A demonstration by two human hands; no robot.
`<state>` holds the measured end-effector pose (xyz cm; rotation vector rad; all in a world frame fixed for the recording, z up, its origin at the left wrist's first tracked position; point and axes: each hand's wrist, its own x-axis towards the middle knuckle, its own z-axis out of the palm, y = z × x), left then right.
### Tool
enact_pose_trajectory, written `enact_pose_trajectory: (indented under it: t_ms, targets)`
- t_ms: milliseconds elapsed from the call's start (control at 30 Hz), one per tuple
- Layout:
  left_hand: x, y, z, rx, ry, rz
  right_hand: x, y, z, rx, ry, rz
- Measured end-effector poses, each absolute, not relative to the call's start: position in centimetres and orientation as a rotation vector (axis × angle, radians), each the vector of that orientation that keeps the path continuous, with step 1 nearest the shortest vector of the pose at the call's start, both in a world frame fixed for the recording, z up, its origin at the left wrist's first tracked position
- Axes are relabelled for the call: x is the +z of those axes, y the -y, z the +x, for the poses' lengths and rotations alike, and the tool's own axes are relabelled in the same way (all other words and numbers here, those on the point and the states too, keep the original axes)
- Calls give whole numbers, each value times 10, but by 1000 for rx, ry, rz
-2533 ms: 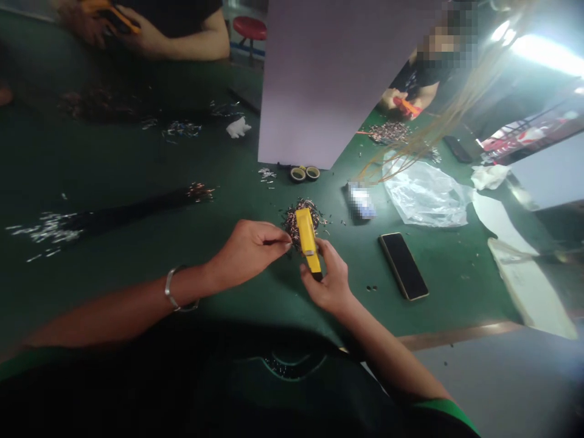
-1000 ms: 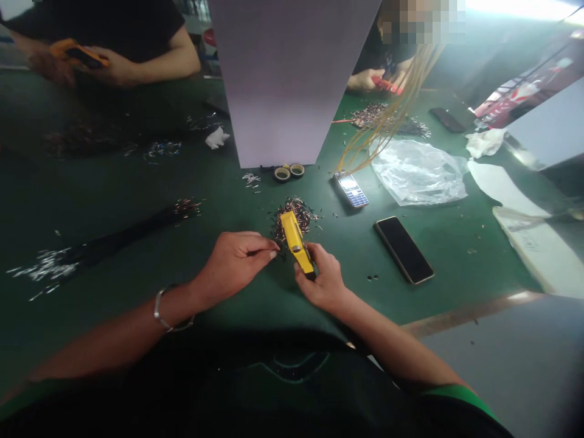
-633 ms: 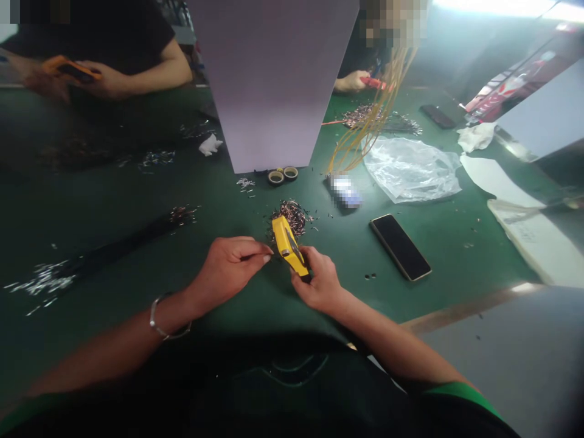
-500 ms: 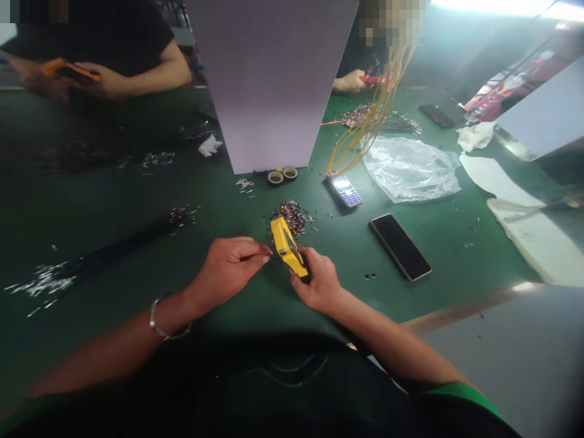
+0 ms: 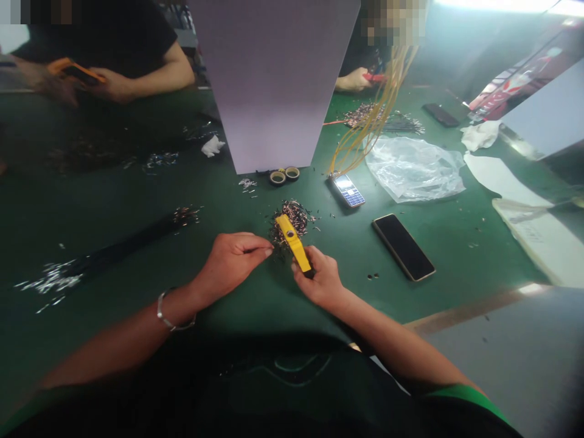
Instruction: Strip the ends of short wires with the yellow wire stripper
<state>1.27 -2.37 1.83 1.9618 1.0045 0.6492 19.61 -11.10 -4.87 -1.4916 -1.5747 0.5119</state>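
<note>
My right hand (image 5: 322, 277) is wrapped round the dark grip of a yellow wire stripper (image 5: 292, 239). Its yellow head points up and to the left, over a pile of short wire offcuts (image 5: 298, 213) with dark and coppery bits. Just left of the stripper, my left hand (image 5: 239, 261) pinches thumb and forefinger together; what is between the fingertips is too small to make out. Off to the left lies a bundle of dark wires (image 5: 132, 243), silvery at its near end and coppery at its far end.
Rolls of tape (image 5: 277, 177) sit below a pale upright panel (image 5: 274, 91). To the right are a keypad phone (image 5: 349, 191), a black smartphone (image 5: 404, 246) and a clear plastic bag (image 5: 413, 167). Yellow wires (image 5: 365, 134) hang behind. Two people work across the green table (image 5: 246, 322).
The wire stripper has turned in my right hand, and its head now shows a different face. My left hand stays pinched close beside it. The whole view has shifted slightly.
</note>
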Motion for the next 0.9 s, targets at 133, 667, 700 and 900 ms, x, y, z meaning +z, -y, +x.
enact_pose_trajectory:
  t_ms: [133,667,700,900]
  targets:
    - [23,18,11,640,-1068,1915,-43,111,203,984,1361,-1344]
    - [39,3,0,627,-1028,1864,-27,125,226,1732,1112,-927]
    - [39,4,0,620,-1027,1861,-26,125,226,1739,1123,-917]
    - [38,5,0,575,-1011,1830,-24,124,224,1783,1121,-846]
